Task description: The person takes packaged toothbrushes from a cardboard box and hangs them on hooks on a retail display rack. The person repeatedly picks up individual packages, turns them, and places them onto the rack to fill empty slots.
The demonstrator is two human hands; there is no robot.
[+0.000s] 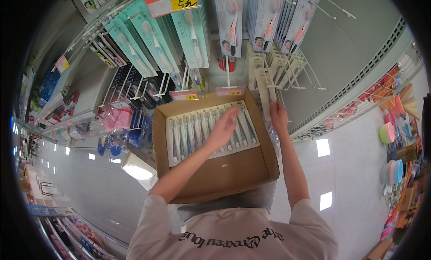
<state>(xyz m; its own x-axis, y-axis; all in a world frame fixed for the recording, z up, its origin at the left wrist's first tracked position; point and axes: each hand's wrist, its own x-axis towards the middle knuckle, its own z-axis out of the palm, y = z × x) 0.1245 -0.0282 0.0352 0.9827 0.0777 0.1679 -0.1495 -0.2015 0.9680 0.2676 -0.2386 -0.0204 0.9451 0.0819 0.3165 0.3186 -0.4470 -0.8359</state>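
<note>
An open cardboard box lies before me, with a row of packaged toothbrushes along its far part. My left hand is over the right half of that row, its fingers partly bent; whether it grips a pack cannot be told. To the right of the box, my right hand holds the lower end of a beige toothbrush pack near the rack hooks. Similar beige packs hang just beyond it.
Teal toothbrush packs and grey-backed ones hang above the box. Metal hooks jut out at the right. A white carton is left of the box. A perforated shelf upright and colourful plastic tubs stand farther right.
</note>
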